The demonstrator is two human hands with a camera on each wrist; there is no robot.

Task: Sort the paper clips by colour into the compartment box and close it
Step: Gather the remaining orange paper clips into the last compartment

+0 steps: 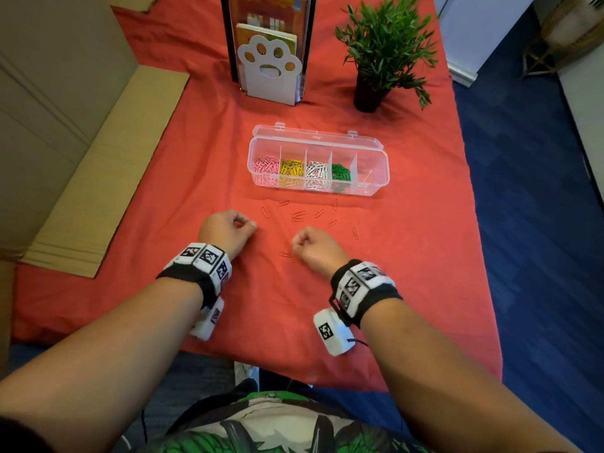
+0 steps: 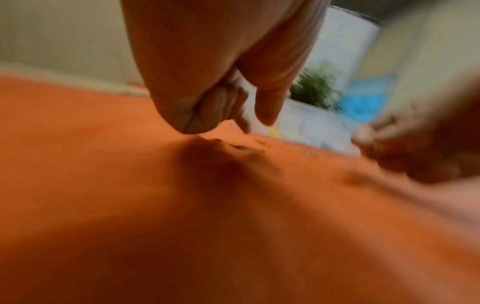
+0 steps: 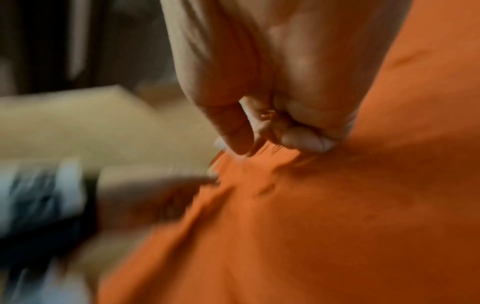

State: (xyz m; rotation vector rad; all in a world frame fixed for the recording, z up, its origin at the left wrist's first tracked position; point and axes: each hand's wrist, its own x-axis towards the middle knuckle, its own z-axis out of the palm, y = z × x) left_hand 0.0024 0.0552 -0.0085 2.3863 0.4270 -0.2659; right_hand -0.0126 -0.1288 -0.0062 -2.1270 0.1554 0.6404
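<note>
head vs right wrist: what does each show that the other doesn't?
Head only: the open compartment box with pink, yellow, white and green clips sorted, loose red clips on the cloth, plant.
Right wrist only: a red clip tucked inside the right hand's curled fingers.
Both: red cloth, left hand, cardboard.

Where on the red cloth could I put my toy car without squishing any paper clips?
Bare red cloth lies right of the right hand, and left of the compartment box. It's crowded between both hands and the box, where loose clips lie.

Red cloth (image 1: 408,256); pink (image 1: 266,166), yellow (image 1: 291,170) clips.
</note>
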